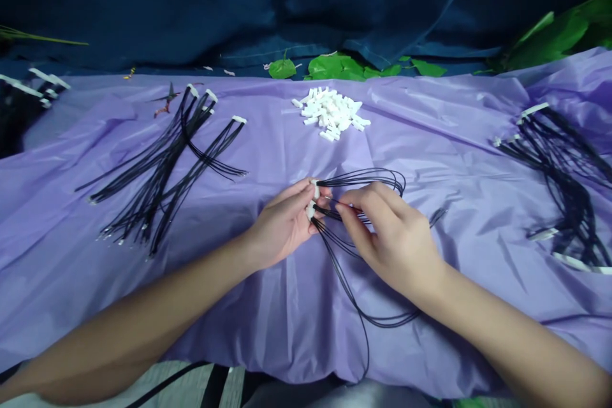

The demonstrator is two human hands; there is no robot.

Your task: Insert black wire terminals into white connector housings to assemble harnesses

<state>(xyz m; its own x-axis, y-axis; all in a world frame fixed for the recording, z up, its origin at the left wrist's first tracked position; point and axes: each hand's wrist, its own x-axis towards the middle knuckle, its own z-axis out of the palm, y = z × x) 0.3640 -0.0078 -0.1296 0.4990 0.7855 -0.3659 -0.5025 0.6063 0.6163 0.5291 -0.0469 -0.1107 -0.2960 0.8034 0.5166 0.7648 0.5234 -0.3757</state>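
Note:
My left hand (282, 223) is closed on white plastic connectors (310, 210), gripped between thumb and fingers at the middle of the cloth. Several thin black wires (358, 177) run out of them to the right, some looping towards the front edge. My right hand (394, 242) pinches one black wire (333, 200) between thumb and forefinger, its end close to the connectors. Whether that end sits inside a slot is too small to tell. Other wires pass behind my right hand and are partly hidden.
A heap of loose white connectors (335, 111) lies at the back. Bundles of black wires with white connectors (162, 166) rest at the left, and more tangled bundles (564, 178) at the right. Purple cloth (454, 159) covers the surface. Green leaves (339, 67) line the back edge.

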